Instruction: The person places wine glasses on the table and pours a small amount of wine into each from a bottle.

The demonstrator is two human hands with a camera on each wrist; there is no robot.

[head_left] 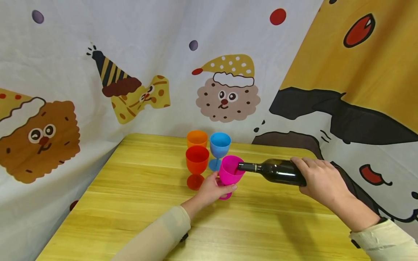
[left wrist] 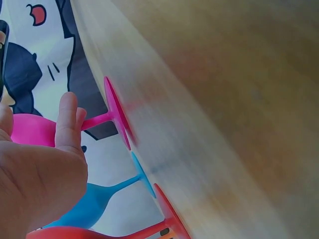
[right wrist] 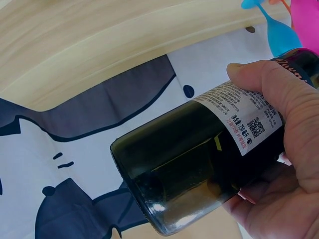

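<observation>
A pink goblet [head_left: 231, 171] is tilted slightly toward the right, with my left hand [head_left: 213, 187] gripping it around the stem and lower bowl. In the left wrist view its pink foot [left wrist: 117, 113] shows close to the tabletop; whether it touches is hard to tell. My right hand [head_left: 321, 177] holds a dark wine bottle [head_left: 277, 171] nearly level, gripped around its body. The bottle's mouth is at the rim of the pink goblet, pointing into it. In the right wrist view the bottle's base and white label [right wrist: 244, 117] face the camera.
Behind and left of the pink goblet stand a red goblet [head_left: 197, 159], an orange goblet [head_left: 197, 136] and a blue goblet [head_left: 220, 145], all upright on the wooden table [head_left: 130, 188]. A cartoon-printed cloth [head_left: 156, 36] hangs behind the table.
</observation>
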